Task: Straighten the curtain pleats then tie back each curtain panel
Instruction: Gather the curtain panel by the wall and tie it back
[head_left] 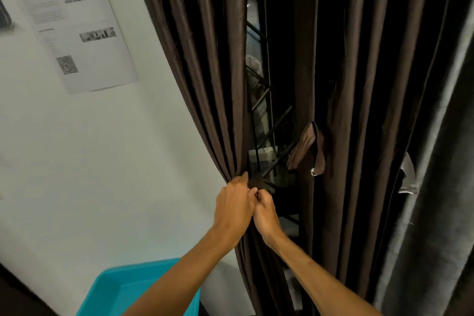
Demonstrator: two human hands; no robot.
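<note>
The left curtain panel [205,59] is dark brown and gathered into a narrow bunch at waist height. My left hand [234,204] wraps round that bunch from the left. My right hand [266,209] is curled against it and pinches a dark brown tie-back end [259,182] that pokes out above the fingers. The right curtain panel [359,84] hangs loose in straight pleats. A brown tie-back strap [309,150] dangles from its left edge.
A barred window [261,110] shows in the gap between the panels. A grey curtain [441,161] with its own strap [409,177] hangs at the far right. A printed sheet [74,25] is on the white wall. A turquoise tub [123,292] stands below my left arm.
</note>
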